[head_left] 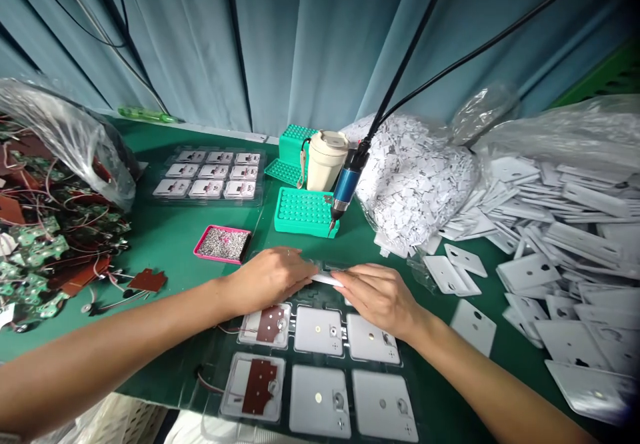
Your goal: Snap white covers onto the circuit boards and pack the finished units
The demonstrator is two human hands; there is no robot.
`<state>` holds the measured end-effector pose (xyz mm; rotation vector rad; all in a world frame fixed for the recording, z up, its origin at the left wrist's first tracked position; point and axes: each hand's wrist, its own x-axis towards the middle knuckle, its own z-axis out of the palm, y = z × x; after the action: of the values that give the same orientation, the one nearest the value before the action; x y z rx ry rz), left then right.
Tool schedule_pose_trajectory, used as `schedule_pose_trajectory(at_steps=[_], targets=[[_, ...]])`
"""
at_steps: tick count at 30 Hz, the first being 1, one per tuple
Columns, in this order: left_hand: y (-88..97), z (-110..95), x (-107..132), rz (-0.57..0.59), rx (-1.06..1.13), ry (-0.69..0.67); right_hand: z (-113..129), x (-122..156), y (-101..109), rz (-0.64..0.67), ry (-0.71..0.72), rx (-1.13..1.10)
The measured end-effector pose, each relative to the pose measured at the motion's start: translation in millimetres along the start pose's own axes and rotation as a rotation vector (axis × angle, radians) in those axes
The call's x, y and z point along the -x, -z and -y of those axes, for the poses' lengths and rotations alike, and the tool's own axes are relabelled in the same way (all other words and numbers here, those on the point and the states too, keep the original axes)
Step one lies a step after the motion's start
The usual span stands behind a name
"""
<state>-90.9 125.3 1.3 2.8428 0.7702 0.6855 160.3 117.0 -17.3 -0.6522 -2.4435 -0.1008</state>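
Note:
Both hands meet above the far edge of a clear plastic tray (321, 360). Between the fingertips is a thin white plastic casing (329, 280), seen nearly edge-on. My left hand (275, 275) pinches its left end, and my right hand (379, 297) grips the right end. White square casings (318, 401) lie in the tray's middle and right columns. In the left column, casings hold brown boards (260, 387) with wires trailing out to the left. The tray's far row is mostly hidden under my hands.
An electric screwdriver (347, 185) hangs over a green block (305, 212), near a lidded cup (326, 161). A pink-rimmed box (196, 252) holds tiny screws. Another filled tray (261, 191) lies behind. Circuit boards (50, 244) heap left; white plates (565, 277) and a bag of white pieces (415, 177) crowd the right.

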Motion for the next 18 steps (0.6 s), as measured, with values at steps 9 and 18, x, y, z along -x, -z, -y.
schedule_pose_trajectory(at_steps=[9,18], targets=[[-1.7,5,-4,-0.036,-0.020,0.021,-3,-5,8,0.077,-0.086,-0.029],[3.3,-20,2,0.124,-0.205,0.059,24,-29,19,0.368,-0.191,-0.006]])
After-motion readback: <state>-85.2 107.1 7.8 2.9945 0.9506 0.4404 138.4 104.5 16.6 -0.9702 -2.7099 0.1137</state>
